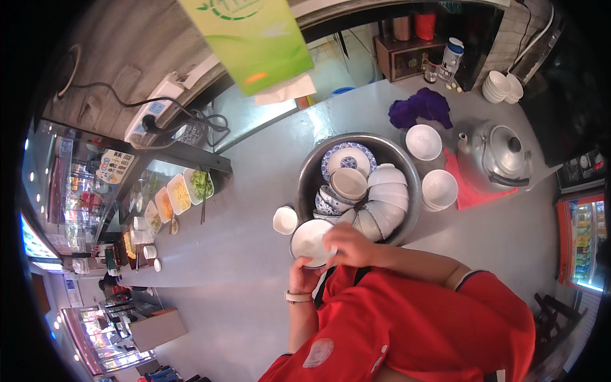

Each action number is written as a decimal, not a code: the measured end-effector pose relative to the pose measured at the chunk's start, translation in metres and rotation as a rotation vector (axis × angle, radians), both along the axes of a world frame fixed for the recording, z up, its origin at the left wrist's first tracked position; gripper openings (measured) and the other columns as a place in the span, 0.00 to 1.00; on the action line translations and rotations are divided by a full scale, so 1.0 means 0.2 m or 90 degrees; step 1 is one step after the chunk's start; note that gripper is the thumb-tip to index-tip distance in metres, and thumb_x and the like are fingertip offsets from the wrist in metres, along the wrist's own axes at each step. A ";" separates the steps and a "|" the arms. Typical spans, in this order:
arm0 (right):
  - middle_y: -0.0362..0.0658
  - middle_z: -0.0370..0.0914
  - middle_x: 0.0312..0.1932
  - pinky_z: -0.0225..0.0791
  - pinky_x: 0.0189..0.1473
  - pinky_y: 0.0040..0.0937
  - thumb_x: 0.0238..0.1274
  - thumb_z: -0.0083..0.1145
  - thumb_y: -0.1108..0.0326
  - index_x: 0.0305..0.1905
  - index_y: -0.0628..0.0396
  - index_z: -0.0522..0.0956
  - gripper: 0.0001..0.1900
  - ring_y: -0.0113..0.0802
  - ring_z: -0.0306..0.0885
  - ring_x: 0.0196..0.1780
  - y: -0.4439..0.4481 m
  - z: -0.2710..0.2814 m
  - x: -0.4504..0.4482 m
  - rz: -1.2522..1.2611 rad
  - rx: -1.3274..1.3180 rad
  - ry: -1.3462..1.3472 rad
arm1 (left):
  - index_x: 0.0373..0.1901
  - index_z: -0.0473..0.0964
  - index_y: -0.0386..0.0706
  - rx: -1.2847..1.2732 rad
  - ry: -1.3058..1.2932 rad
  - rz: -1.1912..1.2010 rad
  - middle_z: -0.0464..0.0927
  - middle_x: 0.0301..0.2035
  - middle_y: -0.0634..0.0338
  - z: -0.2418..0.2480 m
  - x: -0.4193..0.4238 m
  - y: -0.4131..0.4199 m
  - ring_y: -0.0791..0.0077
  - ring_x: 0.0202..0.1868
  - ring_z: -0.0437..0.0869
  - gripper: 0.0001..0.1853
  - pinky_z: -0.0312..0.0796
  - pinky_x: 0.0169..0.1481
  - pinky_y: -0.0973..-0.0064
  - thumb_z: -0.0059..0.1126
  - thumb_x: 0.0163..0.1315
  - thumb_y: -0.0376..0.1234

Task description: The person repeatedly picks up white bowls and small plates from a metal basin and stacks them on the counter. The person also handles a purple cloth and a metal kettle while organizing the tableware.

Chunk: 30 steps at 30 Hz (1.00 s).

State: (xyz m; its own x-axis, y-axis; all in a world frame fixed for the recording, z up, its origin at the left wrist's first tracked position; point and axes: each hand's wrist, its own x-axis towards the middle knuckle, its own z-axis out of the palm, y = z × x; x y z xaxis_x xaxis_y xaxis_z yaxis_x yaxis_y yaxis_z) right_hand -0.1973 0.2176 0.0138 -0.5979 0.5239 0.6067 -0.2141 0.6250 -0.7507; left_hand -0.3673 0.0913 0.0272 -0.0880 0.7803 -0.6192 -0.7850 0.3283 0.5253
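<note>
My left hand (303, 278) grips the rim of a white bowl (308, 238) at its near side. At the bowl's right side is my right hand (348, 246), slightly blurred, its fingers over the rim and inside; whether it holds something thin there, I cannot tell. Just beyond stands a large metal basin (413, 210) of stacked white bowls (389, 191), blue-patterned bowls (328, 201) and a blue-rimmed plate (365, 152). A small white cup (285, 220) sits left of the basin. White bowls (439, 189) are stacked to its right, near a single white bowl (424, 142).
A metal kettle (499, 153) rests on a red cloth (460, 196) at the right, with a purple cloth (420, 109) behind. Trays of chopped food (180, 193) line the counter's left. A green-yellow sign (258, 43) hangs above the back edge. Another person (117, 289) is far left.
</note>
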 end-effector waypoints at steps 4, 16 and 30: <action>0.48 0.75 0.38 0.66 0.47 0.47 0.56 0.58 0.67 0.37 0.56 0.75 0.07 0.51 0.73 0.44 0.20 -0.22 -0.15 -0.458 -0.042 -0.230 | 0.64 0.62 0.37 0.014 0.054 0.095 0.69 0.60 0.50 0.01 -0.26 -0.09 0.49 0.62 0.70 0.35 0.70 0.61 0.46 0.52 0.50 0.32; 0.53 0.79 0.36 0.70 0.44 0.46 0.61 0.59 0.60 0.35 0.56 0.81 0.10 0.52 0.77 0.43 0.40 -0.53 -0.24 -0.585 -0.128 -0.416 | 0.56 0.68 0.31 -0.027 0.124 0.042 0.74 0.52 0.48 -0.40 -1.03 -0.31 0.52 0.53 0.78 0.27 0.77 0.52 0.51 0.50 0.54 0.33; 0.39 0.80 0.36 0.59 0.23 0.39 0.75 0.36 0.56 0.43 0.49 0.77 0.17 0.35 0.70 0.25 0.71 -0.79 0.00 -0.333 -1.123 0.272 | 0.63 0.64 0.45 -0.158 0.154 0.206 0.75 0.54 0.55 -0.93 -1.23 -0.39 0.55 0.50 0.81 0.28 0.78 0.40 0.56 0.44 0.68 0.51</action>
State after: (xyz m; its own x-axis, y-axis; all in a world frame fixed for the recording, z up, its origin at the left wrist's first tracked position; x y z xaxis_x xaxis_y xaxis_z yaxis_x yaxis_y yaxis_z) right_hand -0.1977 0.3605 -0.1436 -0.1684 0.6830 -0.7108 -0.6028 -0.6419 -0.4739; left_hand -0.6124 0.0128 -0.1588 -0.4668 0.5202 -0.7152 -0.7328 0.2253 0.6421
